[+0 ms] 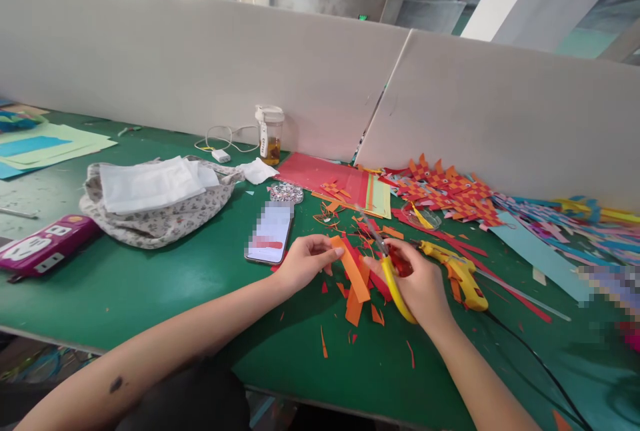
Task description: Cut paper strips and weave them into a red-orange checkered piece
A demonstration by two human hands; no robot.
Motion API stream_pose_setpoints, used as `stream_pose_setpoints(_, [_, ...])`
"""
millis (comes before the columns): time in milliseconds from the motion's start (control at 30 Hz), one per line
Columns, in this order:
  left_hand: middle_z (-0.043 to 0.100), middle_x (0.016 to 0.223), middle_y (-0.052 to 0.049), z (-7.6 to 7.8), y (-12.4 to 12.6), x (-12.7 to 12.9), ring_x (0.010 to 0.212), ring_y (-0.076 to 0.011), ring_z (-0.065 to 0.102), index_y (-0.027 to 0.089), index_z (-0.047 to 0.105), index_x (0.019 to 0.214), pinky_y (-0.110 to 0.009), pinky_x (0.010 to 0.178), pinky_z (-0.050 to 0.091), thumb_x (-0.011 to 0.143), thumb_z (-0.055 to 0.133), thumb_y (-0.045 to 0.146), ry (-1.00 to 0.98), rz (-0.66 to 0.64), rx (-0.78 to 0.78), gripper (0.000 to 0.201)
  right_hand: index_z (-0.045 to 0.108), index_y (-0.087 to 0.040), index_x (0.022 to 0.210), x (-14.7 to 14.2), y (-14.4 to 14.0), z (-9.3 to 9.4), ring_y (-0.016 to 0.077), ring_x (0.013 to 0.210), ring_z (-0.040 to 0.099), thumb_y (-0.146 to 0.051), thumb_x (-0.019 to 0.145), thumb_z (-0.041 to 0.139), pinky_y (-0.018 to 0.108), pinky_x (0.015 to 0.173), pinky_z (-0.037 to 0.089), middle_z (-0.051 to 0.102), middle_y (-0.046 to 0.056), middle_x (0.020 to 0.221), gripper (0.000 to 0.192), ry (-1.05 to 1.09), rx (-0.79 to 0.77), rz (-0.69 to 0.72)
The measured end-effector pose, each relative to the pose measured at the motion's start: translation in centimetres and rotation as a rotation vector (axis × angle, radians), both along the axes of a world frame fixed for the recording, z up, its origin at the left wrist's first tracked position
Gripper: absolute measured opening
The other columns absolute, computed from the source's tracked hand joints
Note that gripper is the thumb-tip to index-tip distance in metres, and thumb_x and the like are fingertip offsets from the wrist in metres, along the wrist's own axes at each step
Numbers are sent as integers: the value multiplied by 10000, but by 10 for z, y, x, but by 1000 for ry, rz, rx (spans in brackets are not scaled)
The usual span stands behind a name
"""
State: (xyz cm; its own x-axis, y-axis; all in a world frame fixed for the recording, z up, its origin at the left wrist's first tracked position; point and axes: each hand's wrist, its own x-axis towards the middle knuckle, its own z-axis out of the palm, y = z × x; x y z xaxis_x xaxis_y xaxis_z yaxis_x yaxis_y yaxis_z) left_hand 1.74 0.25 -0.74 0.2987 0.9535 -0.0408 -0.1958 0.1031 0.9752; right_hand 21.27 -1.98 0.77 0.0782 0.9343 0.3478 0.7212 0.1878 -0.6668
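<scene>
Left hand (307,263) has an orange strip (353,271) pinched between thumb and fingers, right over the scrap pile in the middle of the worktop (200,324). Right hand (420,278) is wrapped around yellow-handled scissors (399,294), blades pointing to the far side, beyond the strip. Can't tell if the blades are apart, they're kinda smeared and partly behind the fingers.

Progress-wise: the strip looks cut to a neat band, and there are orange and red scraps (356,311) all around and under it, so I'd say plenty of cutting is done. Over on the far right there's a heap of orange-and-red checkered pieces (445,191) that look finished to me. No idea how many, they overlap too much. What's left, as far as I can see: loose strips in the pile, plus red sheets (325,172) lying flat on the far side.

Just right of the right hand is a yellow glue gun (457,274), its nozzle end hard to make out, cord running off the near edge of view. Phone (270,234) left of the hands has a blurred-out screen. The far-right stuff is pixelated and cut off too.
</scene>
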Motion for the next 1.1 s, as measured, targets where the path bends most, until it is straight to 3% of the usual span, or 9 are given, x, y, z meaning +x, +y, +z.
stream_pose_setpoints(67, [562,591,20,3,1,-1,483,-68,506,145,540,641,-187,462,407,571,733,491,-1,50,-19,402,608,-191,910,0,1,4,156,579,591,-429,640,683,240,492,469,654,43,745,368,190,-65,-27])
stream_pose_setpoints(200, [593,613,7,6,1,-2,475,-70,516,145,543,632,-191,456,407,568,738,480,15,64,-31,393,592,-159,1018,-2,2,6,90,370,450,-482,637,671,219,347,381,602,5,586,505,435,-307,51])
stream_pose_setpoints(267, [593,612,7,6,0,-2,476,-72,520,144,551,638,-192,459,406,579,735,469,24,60,-31,378,590,-160,1025,-3,2,4,95,397,477,-461,613,697,219,368,398,605,3,600,522,431,-331,94])
stream_pose_setpoints(367, [587,601,15,3,-1,-1,466,-69,518,145,562,657,-191,462,395,599,727,450,18,36,-20,352,588,-169,1017,-3,0,-1,146,573,597,-394,593,729,250,527,492,655,34,722,500,342,-318,137])
stream_pose_setpoints(500, [593,604,15,-1,-1,0,458,-71,523,149,555,664,-189,446,353,617,712,444,17,7,-22,337,577,-183,1018,-2,-1,-6,191,697,646,-344,596,730,308,685,524,678,47,758,476,275,-339,206])
stream_pose_setpoints(700, [647,691,-7,-3,-1,-1,469,-71,544,153,548,688,-195,459,330,636,701,433,10,-17,-68,323,580,-192,961,-7,-4,-4,166,640,622,-358,606,684,281,621,522,640,14,691,405,330,-354,219])
stream_pose_setpoints(933, [648,735,-2,0,0,-2,482,-56,548,154,578,700,-194,489,341,698,643,434,-2,5,-69,288,614,-175,938,-9,-6,3,98,553,550,-294,521,742,217,570,472,579,-32,623,452,495,-403,186])
stream_pose_setpoints(1100, [654,868,-31,1,1,-5,520,-60,564,161,601,808,-190,495,367,726,601,480,-67,41,-83,330,613,-165,970,-6,-4,6,116,590,553,-295,536,739,234,570,475,585,-13,647,470,497,-436,221])
